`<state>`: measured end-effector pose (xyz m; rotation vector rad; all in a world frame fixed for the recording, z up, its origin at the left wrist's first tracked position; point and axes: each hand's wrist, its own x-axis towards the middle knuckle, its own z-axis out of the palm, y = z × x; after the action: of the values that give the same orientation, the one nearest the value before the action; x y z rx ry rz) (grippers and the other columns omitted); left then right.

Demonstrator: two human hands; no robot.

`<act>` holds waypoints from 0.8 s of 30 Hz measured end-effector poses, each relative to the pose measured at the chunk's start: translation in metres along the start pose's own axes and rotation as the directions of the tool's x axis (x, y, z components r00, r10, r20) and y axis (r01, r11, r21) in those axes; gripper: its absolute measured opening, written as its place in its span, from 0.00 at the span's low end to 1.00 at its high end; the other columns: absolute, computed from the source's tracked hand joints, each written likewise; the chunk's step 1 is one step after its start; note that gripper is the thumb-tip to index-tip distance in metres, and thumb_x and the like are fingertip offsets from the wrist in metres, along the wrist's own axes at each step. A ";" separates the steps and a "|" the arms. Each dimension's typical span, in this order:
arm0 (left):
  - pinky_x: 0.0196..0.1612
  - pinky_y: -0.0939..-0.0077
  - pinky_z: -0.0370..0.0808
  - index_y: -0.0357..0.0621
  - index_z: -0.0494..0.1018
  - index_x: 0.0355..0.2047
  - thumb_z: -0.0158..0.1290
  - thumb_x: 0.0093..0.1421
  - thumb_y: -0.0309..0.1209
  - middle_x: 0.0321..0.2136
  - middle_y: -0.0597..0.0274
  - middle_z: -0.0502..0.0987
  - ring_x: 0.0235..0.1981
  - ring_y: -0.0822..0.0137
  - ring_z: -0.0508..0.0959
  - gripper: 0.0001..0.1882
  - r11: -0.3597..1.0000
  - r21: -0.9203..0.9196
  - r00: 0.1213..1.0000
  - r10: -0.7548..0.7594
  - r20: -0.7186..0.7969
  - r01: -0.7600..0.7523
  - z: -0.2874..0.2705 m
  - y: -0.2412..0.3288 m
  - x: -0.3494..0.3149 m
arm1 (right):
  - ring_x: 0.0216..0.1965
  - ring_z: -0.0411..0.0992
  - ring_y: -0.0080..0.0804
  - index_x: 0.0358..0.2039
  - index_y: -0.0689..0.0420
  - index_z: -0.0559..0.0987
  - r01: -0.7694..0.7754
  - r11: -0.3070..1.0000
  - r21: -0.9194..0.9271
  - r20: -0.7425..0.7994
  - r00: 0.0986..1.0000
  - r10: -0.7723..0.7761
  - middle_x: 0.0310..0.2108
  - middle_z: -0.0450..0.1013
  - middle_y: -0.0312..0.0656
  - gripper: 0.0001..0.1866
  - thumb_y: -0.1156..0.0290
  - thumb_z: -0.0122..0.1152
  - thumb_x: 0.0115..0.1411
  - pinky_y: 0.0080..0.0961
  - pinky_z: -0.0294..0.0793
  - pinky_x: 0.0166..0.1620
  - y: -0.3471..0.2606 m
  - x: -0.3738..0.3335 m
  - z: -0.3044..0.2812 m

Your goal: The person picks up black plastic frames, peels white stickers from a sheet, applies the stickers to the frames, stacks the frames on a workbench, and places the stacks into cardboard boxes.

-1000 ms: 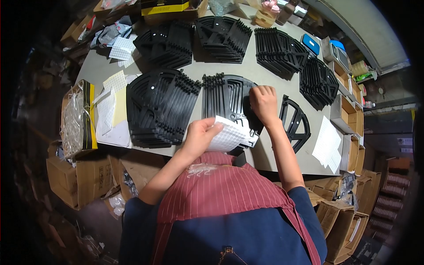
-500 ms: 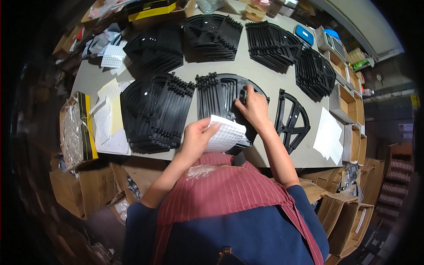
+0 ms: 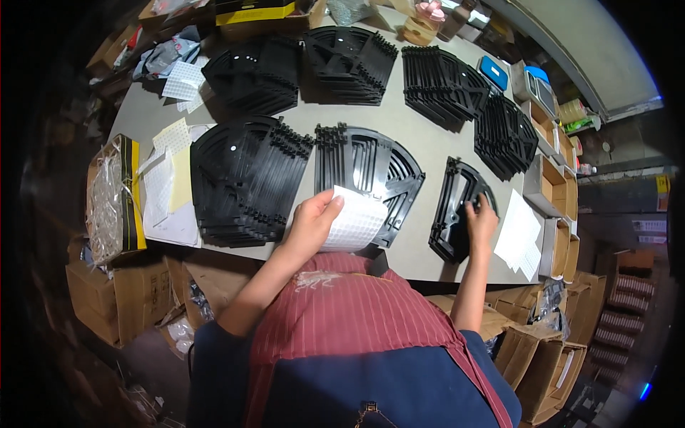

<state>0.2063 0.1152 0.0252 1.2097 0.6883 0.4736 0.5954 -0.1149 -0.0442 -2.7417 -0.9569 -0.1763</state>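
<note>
My left hand (image 3: 314, 227) pinches a sheet of small white round stickers (image 3: 357, 222) by its upper left edge. The sheet hangs over the near part of an overlapping stack of black fan-shaped plastic frames (image 3: 389, 153). Toward the right, my right hand (image 3: 482, 222) has thumb and fingers closed at a black fan-shaped frame (image 3: 448, 221), which lies over another like it. The fingers hide part of this frame. Left of the sheet spreads another stack of black frames (image 3: 242, 178), with a white dot on its top piece.
More frame stacks (image 3: 349, 64) line the far side of the table. Paper sheets (image 3: 519, 232) lie at the right, beside open cardboard boxes (image 3: 549, 182). A box of clear plastic bags (image 3: 114, 200) and sticker sheets (image 3: 168, 189) sit at the left. A jar (image 3: 422, 25) stands far back.
My right hand has moved from the middle stack right and nearer, to the separate frame, where a second frame now lies. My left hand keeps the sticker sheet, shifted slightly left.
</note>
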 end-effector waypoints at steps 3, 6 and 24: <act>0.42 0.81 0.76 0.29 0.75 0.50 0.49 0.72 0.30 0.39 0.58 0.82 0.38 0.77 0.79 0.15 0.993 0.118 1.000 0.004 0.011 -0.005 0.006 0.004 -0.001 | 0.47 0.73 0.50 0.50 0.54 0.80 0.145 0.959 -0.242 -0.056 0.985 -0.164 0.46 0.77 0.48 0.21 0.57 0.65 0.58 0.50 0.64 0.58 -0.034 -0.012 -0.005; 0.41 0.81 0.76 0.29 0.75 0.49 0.50 0.71 0.29 0.39 0.59 0.83 0.38 0.77 0.79 0.14 0.987 0.157 1.000 0.022 0.008 -0.023 0.011 0.011 -0.003 | 0.47 0.74 0.49 0.46 0.57 0.80 0.325 0.945 0.023 -0.232 0.921 -0.311 0.47 0.76 0.48 0.17 0.65 0.66 0.58 0.45 0.68 0.55 -0.086 -0.005 -0.033; 0.34 0.81 0.72 0.31 0.79 0.43 0.53 0.68 0.27 0.28 0.68 0.80 0.32 0.83 0.72 0.11 0.912 0.382 0.980 0.189 -0.064 -0.151 0.006 0.018 -0.018 | 0.37 0.78 0.37 0.35 0.62 0.83 0.229 0.310 0.923 0.062 0.705 -0.706 0.33 0.80 0.44 0.08 0.71 0.65 0.59 0.29 0.75 0.43 -0.262 -0.041 -0.071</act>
<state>0.1980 0.1040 0.0473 1.6265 0.7854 0.5670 0.3963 0.0415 0.0632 -1.4282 -1.4566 0.7481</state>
